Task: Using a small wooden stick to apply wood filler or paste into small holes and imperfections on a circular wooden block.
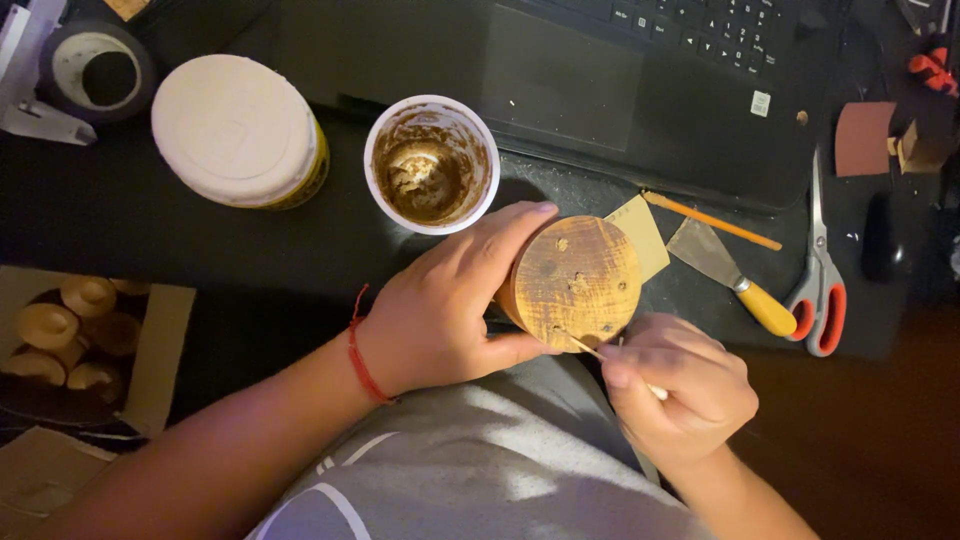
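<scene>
Right hand (680,385) pinches a thin stick (585,347) poking what looks like a hole in the round wooden block (578,282), left hand (450,310) wraps that block just above the lap, brown-smeared cup (432,163) and laptop (620,80) sit further back on the surface (130,210).

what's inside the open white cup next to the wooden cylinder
The white cup holds a brown paste, smeared up its inner walls and clumped at the bottom. How deep the paste goes, and the cup's base beneath it, cannot be seen. No tool stands in it.
</scene>
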